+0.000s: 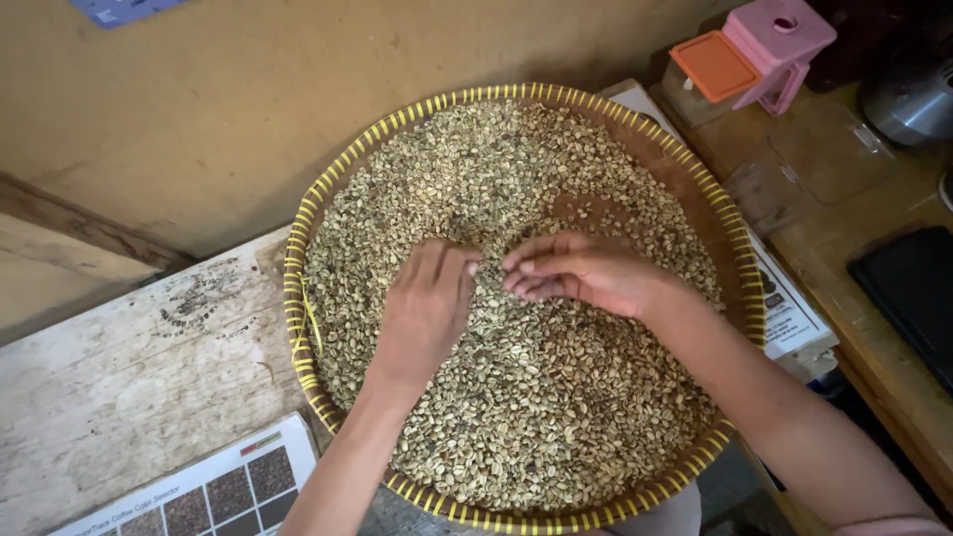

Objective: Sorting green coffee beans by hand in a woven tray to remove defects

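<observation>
Head view looks straight down on a wide round woven tray (298,298) with a yellow-bound rim, filled with pale green unroasted coffee beans (556,397). The tray rests on a rough, pale wooden worktop (129,377) and fills the middle of the picture.

Both hands sit over the centre of the bean layer, close together, fingertips almost meeting. The left hand (427,308) lies palm down on the beans, its fingers (459,266) curled loosely and pressed into the heap; whether they pinch any bean I cannot tell. The right hand (586,273) comes in from the right, fingers (531,270) bent and drawn together, tips touching the beans; it is not a full fist, and what it holds, if anything, is hidden. Just above the hands a patch of brown tray floor shows through the thinned beans.

At the lower left edge lies a printed colour chart (218,491) with squares of bean photographs, partly under the left forearm. A second printed sheet (789,308) pokes out from beneath the tray on the right. Behind the tray, at upper right, stands a container with an orange lid (713,66), touching a pink plastic piece (779,35). A clear plastic lid (824,159) lies near them, and a flat black object (908,288) sits at the right edge.
</observation>
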